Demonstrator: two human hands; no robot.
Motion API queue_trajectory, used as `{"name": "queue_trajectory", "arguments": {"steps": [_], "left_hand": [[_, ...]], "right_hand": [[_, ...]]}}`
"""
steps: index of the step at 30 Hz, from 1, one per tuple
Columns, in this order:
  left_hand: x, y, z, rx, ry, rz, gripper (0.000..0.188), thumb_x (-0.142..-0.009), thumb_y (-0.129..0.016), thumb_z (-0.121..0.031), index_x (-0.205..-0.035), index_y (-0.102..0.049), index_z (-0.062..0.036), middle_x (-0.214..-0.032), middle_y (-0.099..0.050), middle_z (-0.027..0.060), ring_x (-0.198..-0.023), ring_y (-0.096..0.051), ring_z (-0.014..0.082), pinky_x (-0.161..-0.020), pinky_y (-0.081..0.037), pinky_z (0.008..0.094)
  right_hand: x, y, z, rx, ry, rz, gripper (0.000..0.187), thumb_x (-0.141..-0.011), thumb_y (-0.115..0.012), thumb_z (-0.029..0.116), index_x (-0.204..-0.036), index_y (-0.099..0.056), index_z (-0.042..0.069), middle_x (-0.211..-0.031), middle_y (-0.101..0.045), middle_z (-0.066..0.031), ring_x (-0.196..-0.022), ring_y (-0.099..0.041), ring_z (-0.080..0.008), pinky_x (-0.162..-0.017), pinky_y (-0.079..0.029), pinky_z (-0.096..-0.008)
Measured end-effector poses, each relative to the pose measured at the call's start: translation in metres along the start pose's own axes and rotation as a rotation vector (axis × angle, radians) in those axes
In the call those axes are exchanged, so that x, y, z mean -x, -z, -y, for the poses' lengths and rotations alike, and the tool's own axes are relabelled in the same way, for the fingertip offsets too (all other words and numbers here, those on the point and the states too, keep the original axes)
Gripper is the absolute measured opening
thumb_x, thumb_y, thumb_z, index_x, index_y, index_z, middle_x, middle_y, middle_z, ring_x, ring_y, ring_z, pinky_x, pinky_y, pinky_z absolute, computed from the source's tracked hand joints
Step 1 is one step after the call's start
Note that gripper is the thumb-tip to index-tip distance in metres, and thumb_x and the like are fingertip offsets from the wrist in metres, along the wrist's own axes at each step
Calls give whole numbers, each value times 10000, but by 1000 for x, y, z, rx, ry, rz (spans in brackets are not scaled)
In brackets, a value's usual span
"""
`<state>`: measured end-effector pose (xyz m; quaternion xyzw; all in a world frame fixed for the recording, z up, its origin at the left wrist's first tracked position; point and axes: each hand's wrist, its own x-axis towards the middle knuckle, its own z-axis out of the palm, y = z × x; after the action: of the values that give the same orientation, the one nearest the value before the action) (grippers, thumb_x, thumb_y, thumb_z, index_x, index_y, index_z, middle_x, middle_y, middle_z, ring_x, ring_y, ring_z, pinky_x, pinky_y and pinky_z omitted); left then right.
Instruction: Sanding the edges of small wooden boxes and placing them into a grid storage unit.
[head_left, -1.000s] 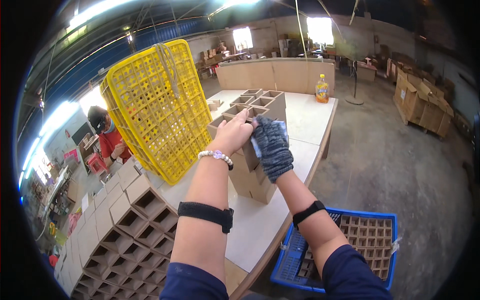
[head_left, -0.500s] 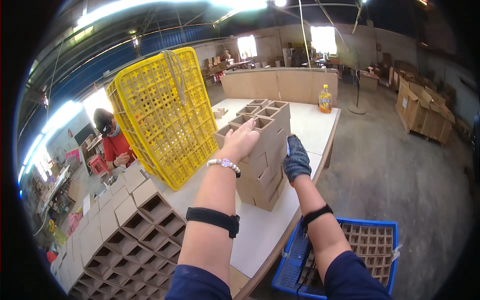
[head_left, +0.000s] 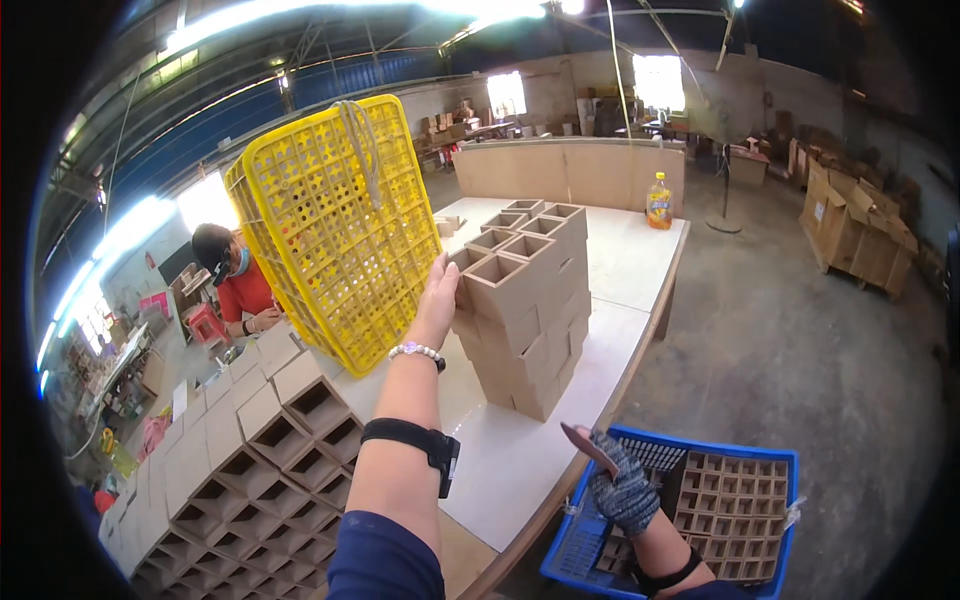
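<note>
A tall stack of open square cardboard boxes (head_left: 525,325) stands on the white table. My bare left hand (head_left: 437,300), with a beaded bracelet at its wrist, rests along the upper left side of this stack, its fingers stretched out. Off the table's right edge, my right hand (head_left: 622,490) wears a grey knitted glove and hovers over the blue crate (head_left: 790,520). A thin, dark brown pointed piece (head_left: 590,448) sticks out from the closed glove; I cannot make out what it is. Rows of small square cardboard boxes fill part of that crate.
A yellow plastic crate (head_left: 335,230) leans on its side behind the stack. More boxes (head_left: 270,480) are piled at the lower left. A bottle (head_left: 659,203) stands at the table's far right corner. A person in red (head_left: 245,285) sits at the left; a large carton (head_left: 855,230) lies far right.
My right hand has left the side of the stack and dropped down over the blue crate. My left hand has slid from the stack's top to its left side.
</note>
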<state>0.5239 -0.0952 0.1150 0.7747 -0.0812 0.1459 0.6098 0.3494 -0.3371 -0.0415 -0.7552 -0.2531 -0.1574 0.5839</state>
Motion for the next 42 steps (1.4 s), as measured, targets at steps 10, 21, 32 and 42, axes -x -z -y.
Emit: {"name": "queue_trajectory", "arguments": {"steps": [10,21,32,42], "left_hand": [[18,5,10,258,104,-54,722,-905,-369,-498,-1443,15,-207,-1504,-30,85,-1378,-39,280,-1061,-92,521],[205,28,1,386,-89,40,609,-947,-391,-375,-1421,-131,-94,-1287,-398,81,-1047,-461,164,-917,-386,341],[554,169,-117,-535,150,-908,281,-875,-548,-66,-1147,-548,4,-986,-643,84,-910,-595,123,-793,-482,256],[669,267,-172,-1106,235,-1352,271,-822,-602,-75,-1080,-570,-1,-978,-658,99,-882,-624,159,-785,-477,271]], "right_hand": [[21,-5,13,-110,-61,67,635,-657,-389,-138,-1252,-493,57,-1219,-531,-166,-1179,-475,-297,-1005,-356,-349],[65,-42,41,-745,-758,131,582,-819,-637,283,-1272,-409,-3,-1218,-506,-153,-1083,-514,-248,-923,-428,-368],[55,-160,45,-1263,-919,809,610,-810,-638,321,-1269,-391,3,-1196,-512,-151,-1060,-525,-275,-883,-452,-406],[100,-240,66,-1155,-1096,1130,583,-761,-677,271,-1214,-402,26,-1104,-536,-143,-947,-562,-301,-764,-497,-436]]}}
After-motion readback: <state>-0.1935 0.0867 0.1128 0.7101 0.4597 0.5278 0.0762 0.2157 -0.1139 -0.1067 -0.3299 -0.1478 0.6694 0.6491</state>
